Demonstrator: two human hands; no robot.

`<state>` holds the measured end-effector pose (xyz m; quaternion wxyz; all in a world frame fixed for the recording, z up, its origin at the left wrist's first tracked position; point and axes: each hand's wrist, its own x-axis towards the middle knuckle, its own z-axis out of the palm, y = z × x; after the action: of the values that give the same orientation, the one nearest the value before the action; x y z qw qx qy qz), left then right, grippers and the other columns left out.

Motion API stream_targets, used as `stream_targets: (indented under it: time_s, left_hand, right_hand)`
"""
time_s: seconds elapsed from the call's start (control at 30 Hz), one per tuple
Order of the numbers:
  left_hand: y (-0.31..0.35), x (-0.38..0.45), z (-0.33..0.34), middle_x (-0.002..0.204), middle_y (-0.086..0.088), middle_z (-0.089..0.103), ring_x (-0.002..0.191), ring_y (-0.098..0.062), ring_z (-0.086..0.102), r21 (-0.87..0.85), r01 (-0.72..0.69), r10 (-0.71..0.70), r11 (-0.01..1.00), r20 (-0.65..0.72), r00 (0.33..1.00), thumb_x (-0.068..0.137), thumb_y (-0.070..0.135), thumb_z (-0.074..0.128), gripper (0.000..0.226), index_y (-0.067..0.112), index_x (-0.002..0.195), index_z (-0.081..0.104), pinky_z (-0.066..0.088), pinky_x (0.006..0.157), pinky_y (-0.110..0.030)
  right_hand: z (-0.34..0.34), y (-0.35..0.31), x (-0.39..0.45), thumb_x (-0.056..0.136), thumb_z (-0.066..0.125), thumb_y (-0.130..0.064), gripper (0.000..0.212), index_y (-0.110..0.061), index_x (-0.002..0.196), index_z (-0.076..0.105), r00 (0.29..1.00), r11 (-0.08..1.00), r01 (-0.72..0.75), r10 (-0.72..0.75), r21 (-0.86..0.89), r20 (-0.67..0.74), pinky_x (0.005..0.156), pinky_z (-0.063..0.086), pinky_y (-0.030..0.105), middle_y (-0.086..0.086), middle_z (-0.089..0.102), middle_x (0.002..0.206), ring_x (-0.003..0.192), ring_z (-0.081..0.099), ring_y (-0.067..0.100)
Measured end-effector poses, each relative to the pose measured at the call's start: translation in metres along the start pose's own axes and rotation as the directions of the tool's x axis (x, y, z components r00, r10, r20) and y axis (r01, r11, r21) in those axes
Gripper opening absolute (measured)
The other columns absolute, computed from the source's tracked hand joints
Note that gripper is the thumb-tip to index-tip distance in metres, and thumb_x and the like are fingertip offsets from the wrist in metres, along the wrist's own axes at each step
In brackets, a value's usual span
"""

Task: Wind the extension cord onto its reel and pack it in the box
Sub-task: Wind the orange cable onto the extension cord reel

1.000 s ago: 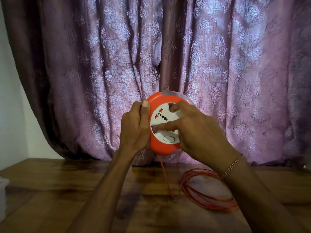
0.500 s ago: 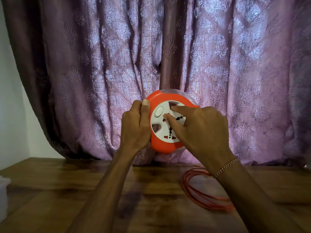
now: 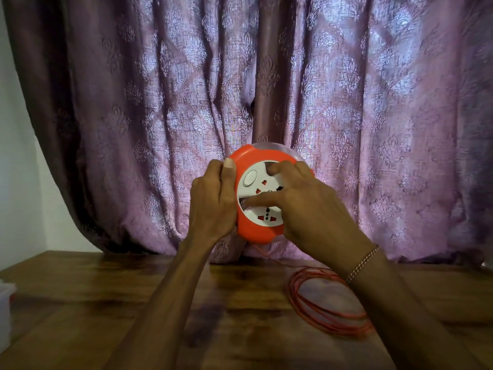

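Note:
I hold the round orange reel [image 3: 256, 233] upright above the table, its white socket face [image 3: 262, 218] towards me. My left hand [image 3: 213, 198] grips the reel's left rim, thumb on the front edge. My right hand [image 3: 301, 206] lies across the white face, with a fingertip in a recess at the top and another in a recess at the left. A thin orange cord [image 3: 320, 308] hangs from the reel's underside and lies in loose loops on the wooden table [image 3: 80, 303] under my right forearm.
A purple patterned curtain [image 3: 266, 89] hangs right behind the reel and reaches the table. A white plastic container [image 3: 5, 308] stands at the table's left edge, mostly cut off. A pale wall shows at the left.
The white socket face has turned under my right fingers: its round button went from the bottom to the upper left. The cord loops on the table have shrunk slightly. My left hand stays put.

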<state>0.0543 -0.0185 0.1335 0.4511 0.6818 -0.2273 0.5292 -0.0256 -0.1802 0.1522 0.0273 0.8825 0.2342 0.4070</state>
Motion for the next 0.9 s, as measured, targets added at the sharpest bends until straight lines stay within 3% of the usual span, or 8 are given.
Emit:
stream_targets:
  time_s: [0.1, 0.2, 0.3, 0.37, 0.47, 0.57, 0.73, 0.9]
  left_hand:
    - [-0.001, 0.0, 0.0, 0.058, 0.005, 0.052, 0.053, -0.01, 0.049, 0.016, -0.008, 0.008, 1.0, -0.002, 1.0, 0.103, 0.045, 0.033, 0.04, 0.021, 0.073, 0.044, 0.043, 0.051, -0.04]
    - [0.001, 0.0, 0.0, 0.056, 0.005, 0.05, 0.052, -0.011, 0.048, 0.021, -0.016, 0.016, 1.0, -0.017, 1.0, 0.102, 0.046, 0.032, 0.042, 0.018, 0.073, 0.044, 0.041, 0.051, -0.042]
    - [0.002, 0.002, -0.002, 0.056, 0.004, 0.05, 0.052, -0.014, 0.048, 0.038, -0.016, 0.017, 0.999, -0.031, 0.999, 0.102, 0.048, 0.032, 0.044, 0.017, 0.073, 0.044, 0.039, 0.051, -0.044]
    - [0.001, 0.002, -0.002, 0.057, 0.002, 0.053, 0.053, -0.015, 0.052, 0.024, -0.011, 0.012, 1.0, -0.029, 1.0, 0.102, 0.049, 0.031, 0.046, 0.015, 0.074, 0.046, 0.041, 0.05, -0.044]
    - [0.001, 0.002, -0.001, 0.059, 0.005, 0.054, 0.052, -0.008, 0.052, 0.014, -0.008, 0.008, 1.0, -0.016, 1.0, 0.102, 0.049, 0.031, 0.046, 0.014, 0.077, 0.048, 0.041, 0.048, -0.036]
    - [0.0, 0.001, 0.0, 0.057, 0.005, 0.051, 0.051, -0.009, 0.049, 0.008, -0.002, 0.002, 1.0, -0.015, 1.0, 0.103, 0.046, 0.032, 0.042, 0.017, 0.075, 0.045, 0.041, 0.049, -0.038]
    - [-0.002, 0.003, -0.002, 0.056, 0.002, 0.052, 0.051, -0.016, 0.052, 0.001, 0.011, -0.011, 1.0, -0.033, 0.999, 0.103, 0.045, 0.033, 0.043, 0.016, 0.074, 0.045, 0.043, 0.049, -0.046]
    - [-0.001, 0.003, -0.002, 0.058, 0.001, 0.054, 0.054, -0.019, 0.055, 0.001, 0.009, -0.009, 1.0, -0.032, 0.999, 0.103, 0.046, 0.033, 0.043, 0.015, 0.075, 0.046, 0.045, 0.051, -0.048]
  right_hand:
    - [0.01, 0.002, -0.001, 0.072, 0.073, -0.027, 0.052, -0.052, 0.117, 0.066, 0.996, 0.999, -0.032, 0.029, -0.031, -0.087, 0.074, 0.052, 0.038, 0.003, 0.052, 0.131, 0.124, 0.049, 0.027]
    - [0.015, -0.001, -0.002, 0.073, 0.067, -0.035, 0.056, -0.055, 0.125, 0.059, 0.981, 0.995, -0.097, 0.09, -0.031, -0.173, 0.071, 0.052, 0.036, 0.002, 0.058, 0.12, 0.112, 0.057, 0.025]
    - [0.016, -0.005, 0.0, 0.076, 0.06, -0.063, 0.06, -0.053, 0.134, 0.051, 0.93, 0.971, -0.236, 0.234, 0.026, -0.284, 0.072, 0.052, 0.038, 0.0, 0.072, 0.106, 0.098, 0.066, 0.031]
    - [0.016, -0.007, 0.002, 0.079, 0.051, -0.075, 0.061, -0.044, 0.131, 0.058, 0.883, 0.948, -0.315, 0.312, 0.051, -0.351, 0.068, 0.053, 0.038, 0.001, 0.076, 0.093, 0.088, 0.069, 0.034]
    - [0.017, -0.007, 0.003, 0.083, 0.05, -0.072, 0.056, -0.032, 0.118, 0.069, 0.856, 0.944, -0.328, 0.309, 0.026, -0.414, 0.059, 0.052, 0.037, 0.005, 0.076, 0.08, 0.075, 0.07, 0.036]
    - [0.016, -0.002, 0.004, 0.083, 0.053, -0.067, 0.05, -0.029, 0.11, 0.071, 0.863, 0.958, -0.282, 0.274, 0.045, -0.425, 0.055, 0.051, 0.035, 0.003, 0.074, 0.073, 0.069, 0.069, 0.033]
    - [0.011, 0.011, 0.004, 0.088, 0.061, -0.029, 0.025, -0.032, 0.112, 0.067, 0.946, 0.996, -0.039, 0.064, 0.083, -0.319, 0.062, 0.053, 0.04, 0.001, 0.064, 0.112, 0.102, 0.054, 0.028]
    - [0.001, 0.002, 0.001, 0.087, 0.06, -0.019, 0.056, -0.053, 0.131, 0.054, 0.998, 0.999, -0.038, 0.039, -0.019, 0.039, 0.084, 0.05, 0.045, 0.004, 0.037, 0.149, 0.132, 0.032, 0.028]
